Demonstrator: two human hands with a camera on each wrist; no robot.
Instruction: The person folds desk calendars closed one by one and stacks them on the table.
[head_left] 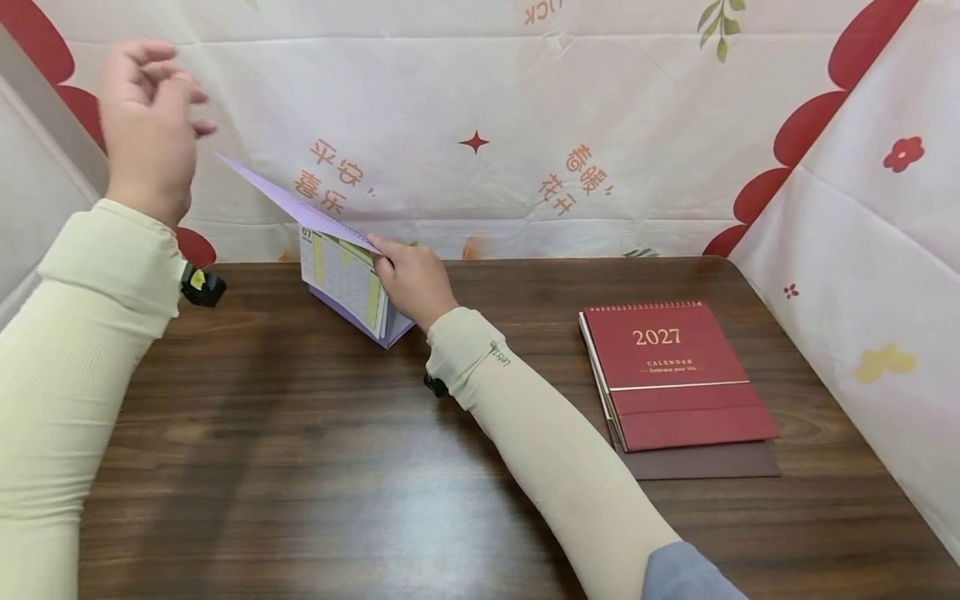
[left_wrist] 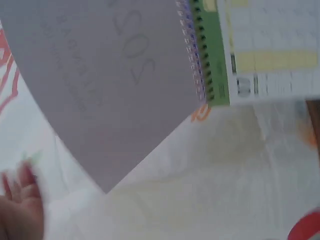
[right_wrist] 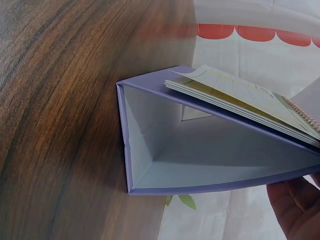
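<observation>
A purple desk calendar (head_left: 341, 279) stands as a tent at the back of the table, its page marked 07 showing. My right hand (head_left: 414, 282) grips it by the top of the spine; in the right wrist view its fingers (right_wrist: 292, 205) lie against the back of the hollow stand (right_wrist: 210, 155). The purple cover (head_left: 300, 204) sticks up and out to the left from the spiral binding (left_wrist: 192, 55). Raised beyond the cover's free corner, my left hand (head_left: 150, 125) is slightly blurred, fingers loosely bent and holding nothing; the left wrist view has the hand (left_wrist: 20, 207) apart from the cover.
A red 2027 calendar (head_left: 675, 375) lies on the right side of the brown wooden table (head_left: 337, 483). A white printed cloth (head_left: 480, 92) with red scallops hangs upright behind the table and along its right side.
</observation>
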